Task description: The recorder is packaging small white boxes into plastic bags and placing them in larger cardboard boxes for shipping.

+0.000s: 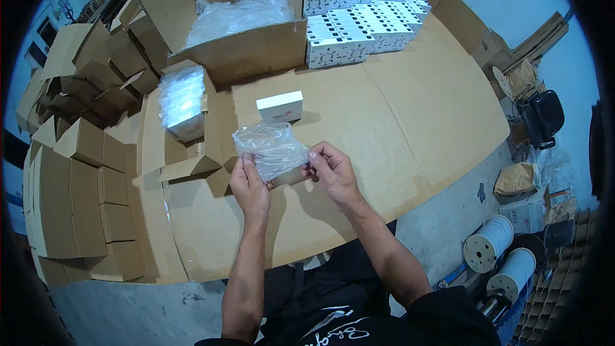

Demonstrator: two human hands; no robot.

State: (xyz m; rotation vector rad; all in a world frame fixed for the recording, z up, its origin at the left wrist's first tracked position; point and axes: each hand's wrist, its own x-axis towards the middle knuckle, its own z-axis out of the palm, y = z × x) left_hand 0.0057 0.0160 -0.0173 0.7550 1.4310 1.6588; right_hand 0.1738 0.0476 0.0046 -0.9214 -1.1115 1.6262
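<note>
A clear bubble wrap bag (pixel 270 148) is stretched between my two hands above the cardboard-covered table. My left hand (pixel 250 182) pinches its lower left edge with the thumb on top. At the right edge my right hand (pixel 332 170) grips the bag between thumb and fingers. Just beyond the bag, a small white box (pixel 280 106) stands on the table. To the left is an open cardboard carton (pixel 211 157), in which white boxes wrapped in clear plastic (pixel 182 101) sit.
A big open carton (pixel 256 51) at the back holds a heap of clear plastic bags (pixel 243 18). Stacked rows of white boxes (pixel 359 19) stand at the back right. Folded-open empty cartons (pixel 70 198) line the left side. White cable spools (pixel 490 243) stand on the floor at right.
</note>
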